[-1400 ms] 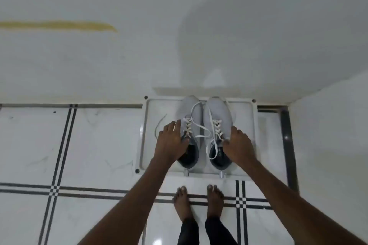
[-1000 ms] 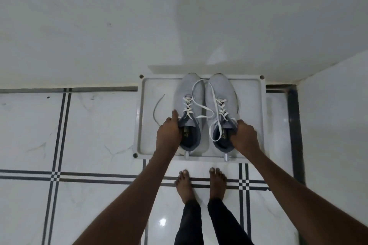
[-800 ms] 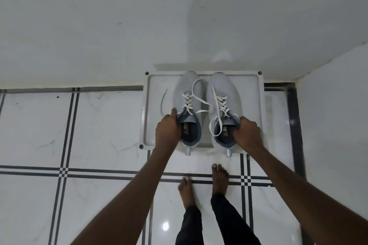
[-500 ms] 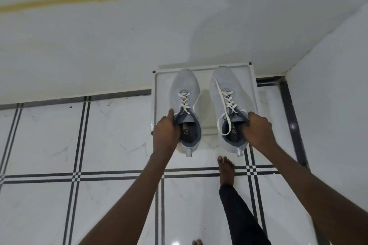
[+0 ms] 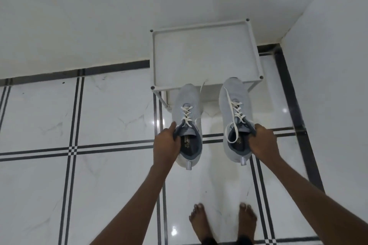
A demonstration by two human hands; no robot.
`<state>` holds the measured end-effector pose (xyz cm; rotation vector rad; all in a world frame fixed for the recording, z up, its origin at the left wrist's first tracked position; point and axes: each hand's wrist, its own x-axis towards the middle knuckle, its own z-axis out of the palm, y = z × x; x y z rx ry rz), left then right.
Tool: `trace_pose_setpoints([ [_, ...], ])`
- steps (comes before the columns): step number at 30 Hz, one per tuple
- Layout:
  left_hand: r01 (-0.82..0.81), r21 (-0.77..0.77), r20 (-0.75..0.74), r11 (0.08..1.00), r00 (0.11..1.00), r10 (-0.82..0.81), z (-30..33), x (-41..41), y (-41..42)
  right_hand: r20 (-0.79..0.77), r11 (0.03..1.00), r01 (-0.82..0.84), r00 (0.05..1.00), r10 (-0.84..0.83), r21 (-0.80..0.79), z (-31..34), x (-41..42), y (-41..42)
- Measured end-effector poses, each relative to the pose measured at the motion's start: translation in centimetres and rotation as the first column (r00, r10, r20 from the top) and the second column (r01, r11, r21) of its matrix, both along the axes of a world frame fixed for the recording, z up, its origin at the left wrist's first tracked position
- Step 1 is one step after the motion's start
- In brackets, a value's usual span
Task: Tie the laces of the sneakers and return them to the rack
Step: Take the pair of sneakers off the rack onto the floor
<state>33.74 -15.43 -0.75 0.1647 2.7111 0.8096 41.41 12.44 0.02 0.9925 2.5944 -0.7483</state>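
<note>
Two light grey sneakers with white laces hang in the air in front of the white rack. My left hand grips the collar of the left sneaker. My right hand grips the collar of the right sneaker. Both laces are untied; a loose lace end lies across the right sneaker's opening, and another dangles past the left sneaker's toe. The rack's top shelf is bare.
The rack stands in a corner, against the back wall and close to the right wall. Glossy white floor tiles with black lines spread to the left. My bare feet stand on the floor below the sneakers.
Both hands have lifted the sneakers off the rack's top shelf and drawn them back toward me and apart. I have stepped back from the rack.
</note>
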Motion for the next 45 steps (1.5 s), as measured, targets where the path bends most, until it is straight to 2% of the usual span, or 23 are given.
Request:
trace_pose_setpoints([
  [5, -0.01, -0.045, 0.068, 0.999, 0.998, 0.013, -9.9, 3.1, 0.1, 0.063, 1.0, -0.019, 0.998, 0.02, -0.024, -9.6, 3.0, -0.8],
  [14, -0.025, -0.071, 0.031, 0.997, 0.999, 0.027, -35.0, 4.8, 2.0, 0.091, 1.0, -0.007, 0.996, 0.01, -0.028, -34.8, 3.4, -0.3],
  [19, -0.044, -0.108, 0.0, 0.993, 0.999, 0.044, -42.5, 5.2, 1.6, 0.102, 1.0, 0.015, 0.995, -0.013, -0.018, -43.0, 3.3, 0.0],
  [22, -0.045, -0.078, 0.028, 0.996, 0.998, 0.047, -44.6, 5.6, 1.0, 0.152, 0.999, 0.019, 0.988, -0.015, -0.028, -44.4, 3.1, -0.1],
  [25, -0.028, -0.124, -0.039, 0.992, 0.999, 0.023, -45.5, 5.1, 0.9, 0.198, 0.99, -0.032, 0.98, 0.004, 0.138, -43.3, 2.1, -1.1],
  [27, 0.011, -0.183, -0.159, 0.983, 0.986, -0.041, -45.5, 4.2, 1.0, 0.1, 0.959, -0.053, 0.995, 0.026, 0.277, -41.9, 1.3, -2.7],
  [30, 0.099, -0.1, -0.24, 0.99, 0.963, -0.12, -45.1, 2.3, 1.1, -0.147, 0.935, -0.106, 0.975, 0.164, 0.339, -40.9, 0.4, -5.9],
  [32, 0.158, -0.03, -0.171, 0.987, 0.972, -0.161, -45.2, 0.9, 0.7, -0.28, 0.947, -0.214, 0.919, 0.278, 0.239, -41.8, -0.4, -8.2],
  [34, 0.159, 0.044, 0.0, 0.986, 0.987, -0.159, -44.9, -0.7, 0.3, -0.341, 0.925, -0.365, 0.86, 0.379, 0.106, -43.2, -1.2, -10.1],
  [36, 0.134, 0.117, 0.193, 0.984, 0.969, -0.155, -44.2, -1.9, -0.2, -0.349, 0.867, -0.493, 0.803, 0.483, 0.065, -44.6, -2.0, -11.0],
  [38, 0.186, 0.116, 0.301, 0.976, 0.93, -0.213, -43.6, -2.8, -0.8, -0.371, 0.844, -0.532, 0.773, 0.515, 0.065, -45.3, -2.7, -11.2],
  [43, 0.357, 0.018, 0.34, 0.934, 0.876, -0.342, -42.5, -4.9, -1.7, -0.495, 0.843, -0.536, 0.743, 0.45, -0.039, -45.9, -3.9, -9.9],
  [45, 0.389, 0.008, 0.371, 0.921, 0.854, -0.364, -41.7, -5.1, -1.5, -0.476, 0.813, -0.576, 0.739, 0.477, -0.079, -45.9, -4.1, -9.8],
])
